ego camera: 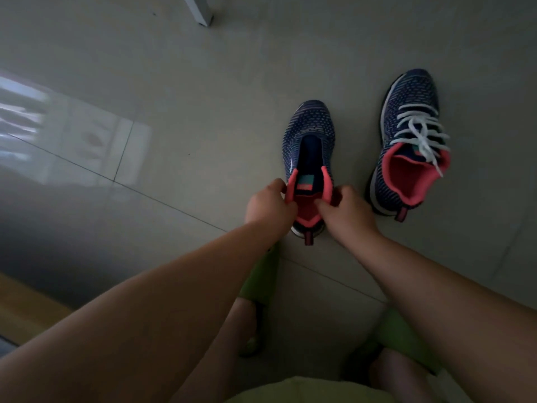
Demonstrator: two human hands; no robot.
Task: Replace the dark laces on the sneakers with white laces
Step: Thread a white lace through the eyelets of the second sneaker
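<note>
Nearest the camera, two bare forearms reach forward and down over green slippers (pixel 263 274) worn on the person's feet on the grey tiled floor (pixel 180 117). Beyond them, the left hand (pixel 268 206) curls its fingers round the left side of the pink collar of the unlaced sneaker (pixel 309 144), and the right hand (pixel 345 209) pinches the right side of the same collar, so both hands grip the shoe's opening and hold it spread. This sneaker stands on the floor with its toe pointing away; its knit upper is dark blue with pale flecks, its tongue lies bare, and no lace shows in its eyelets. Just to the right of it, apart from both hands, stands the laced sneaker (pixel 406 141), toe also pointing away and angled slightly right, with white laces (pixel 421 132) threaded across its front and their loose ends trailing over the pink collar. Farther off, at the top edge, a white furniture leg (pixel 200 11) meets the floor, and a pale window reflection (pixel 58 126) lies on the tiles at left.
</note>
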